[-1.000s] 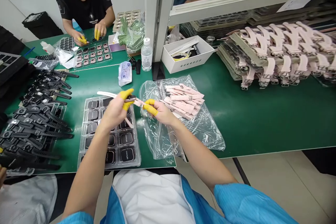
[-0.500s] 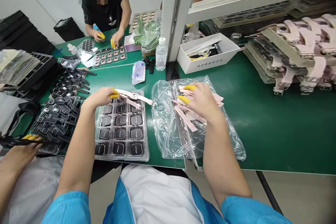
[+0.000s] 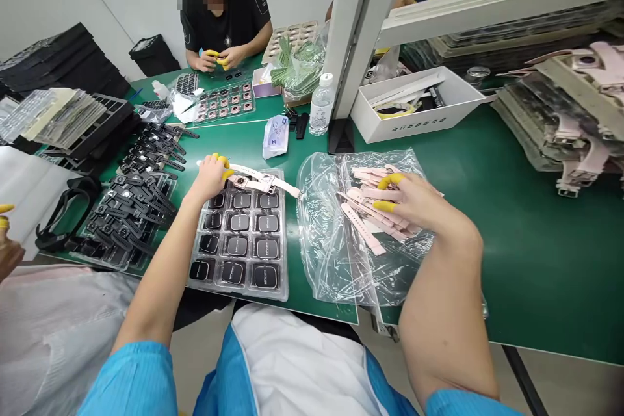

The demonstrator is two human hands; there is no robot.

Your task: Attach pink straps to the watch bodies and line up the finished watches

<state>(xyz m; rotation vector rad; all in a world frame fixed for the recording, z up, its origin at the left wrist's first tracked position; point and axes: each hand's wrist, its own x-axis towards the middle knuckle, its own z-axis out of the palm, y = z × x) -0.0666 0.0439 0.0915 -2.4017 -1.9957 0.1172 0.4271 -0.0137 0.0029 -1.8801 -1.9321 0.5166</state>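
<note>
My left hand [image 3: 212, 179] is closed at the top of a clear plastic tray [image 3: 283, 234], fingers pinched by a pink-strapped watch [image 3: 242, 182]. Yellow cots cover some fingertips. A second pale-strapped watch [image 3: 267, 183] lies beside it, its strap reaching past the tray's right edge. Rows of black square watch faces [image 3: 238, 222] fill the tray. Over a clear plastic bag [image 3: 324, 240], my right hand [image 3: 419, 201] holds a pink watch strap [image 3: 390, 194] between yellow-capped thumb and finger. Below lies a heap of loose pink straps [image 3: 363, 227].
Black-strapped watches [image 3: 127, 208] crowd trays on the left, beside a co-worker's hand [image 3: 7, 250]. Across the table another person [image 3: 224, 19] works. A water bottle [image 3: 322, 107] and a white box [image 3: 419, 120] stand by a post. Pink-strapped watches [image 3: 580, 123] are stacked at right.
The view has shifted, so the table sits further right. My right hand has drawn back over the heap with a strap between its fingers. The neighbour's hand has left the black watches.
</note>
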